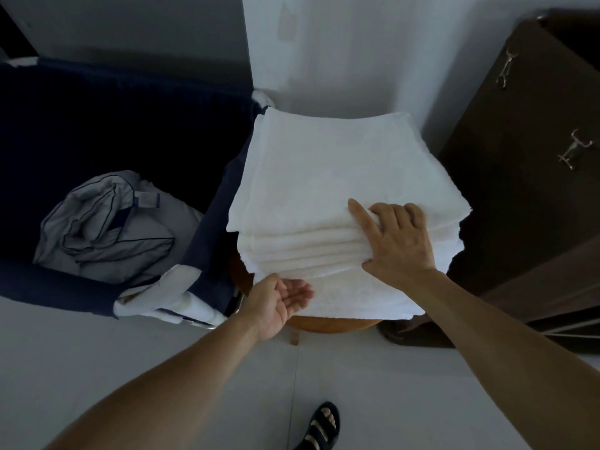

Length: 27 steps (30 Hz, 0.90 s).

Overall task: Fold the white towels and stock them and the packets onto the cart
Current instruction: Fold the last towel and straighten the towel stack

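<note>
A stack of several folded white towels (337,177) lies on a round wooden stool (328,324) in the middle of the view. My right hand (397,241) grips the front folded edges of the upper towels, fingers over the top and thumb low against the stack's front. My left hand (279,303) is palm up at the front left of the stack, its loosely curled fingers touching the edge of the lowest towel. No packets are in sight.
A navy fabric cart bag (97,118) stands to the left, with crumpled grey-white linen (110,228) inside. A dark brown wooden cabinet (526,164) with metal handles rises on the right. White wall behind, pale tiled floor below, my sandalled foot (321,427) near the bottom.
</note>
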Tool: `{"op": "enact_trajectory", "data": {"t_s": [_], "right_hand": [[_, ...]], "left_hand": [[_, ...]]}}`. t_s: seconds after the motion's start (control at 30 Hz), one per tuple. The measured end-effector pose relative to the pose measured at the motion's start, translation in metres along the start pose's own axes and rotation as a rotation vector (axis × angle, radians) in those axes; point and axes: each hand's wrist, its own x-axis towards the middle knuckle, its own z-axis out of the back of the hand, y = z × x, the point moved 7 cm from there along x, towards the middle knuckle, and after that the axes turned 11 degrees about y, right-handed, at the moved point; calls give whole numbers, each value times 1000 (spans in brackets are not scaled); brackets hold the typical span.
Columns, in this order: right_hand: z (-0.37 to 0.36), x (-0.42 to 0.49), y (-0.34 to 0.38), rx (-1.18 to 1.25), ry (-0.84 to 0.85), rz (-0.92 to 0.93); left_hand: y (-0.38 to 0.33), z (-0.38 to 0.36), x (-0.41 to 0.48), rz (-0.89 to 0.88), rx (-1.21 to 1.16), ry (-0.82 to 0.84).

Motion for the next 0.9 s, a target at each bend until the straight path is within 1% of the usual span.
{"op": "enact_trajectory", "data": {"t_s": [0.03, 0.1, 0.17, 0.2, 0.3, 0.4, 0.47, 0.5, 0.53, 0.57, 0.6, 0.63, 0.67, 0.7, 0.73, 0.77, 0.8, 0.87, 0.9], "right_hand": [[1, 0, -1, 6, -6, 1], [3, 0, -4, 14, -24, 9], [4, 0, -6, 23, -39, 19], [5, -1, -6, 26, -50, 28], [5, -9, -5, 16, -107, 59], [-5, -18, -5, 11, -107, 78], [-16, -26, -1, 3, -85, 86], [-21, -32, 3, 0, -77, 96], [-25, -36, 6, 9, -72, 107], [-27, -39, 7, 34, -71, 121], [-25, -41, 6, 87, -74, 132], [-21, -40, 3, 160, -96, 134], [-12, -38, -2, 240, -130, 128], [0, -33, -10, 315, -161, 103], [10, -26, -20, 367, -155, 43], [16, -18, -33, 390, -100, -61], [17, -12, -47, 377, -4, -197], [7, -6, -78, 340, 244, -464], [-3, -8, -91, 414, 364, -574]], "left_hand": [[2, 5, -2, -24, -94, -16], [-6, 18, -4, -144, -266, -61], [-21, 28, -1, -239, -354, -108], [-29, 31, 2, -240, -340, -96], [-57, 21, 3, -182, -203, -50], [-82, 4, 2, -150, -90, -20], [-92, -5, -1, -118, -10, -26], [-93, -6, 0, -89, 40, -48], [-95, 0, 3, -72, 100, -108], [-97, 7, 2, -67, 177, -187], [-100, 10, 1, -58, 238, -226], [-102, 8, 1, -45, 252, -191], [-102, 2, 2, -33, 208, -110], [-104, -6, 0, -28, 177, -57], [-106, -10, 1, -22, 162, -25], [-109, -14, 0, -27, 155, -12], [-113, -18, 1, -44, 170, 2], [-124, -25, 2, -88, 206, 53], [-128, -27, 1, -88, 198, 74]]}}
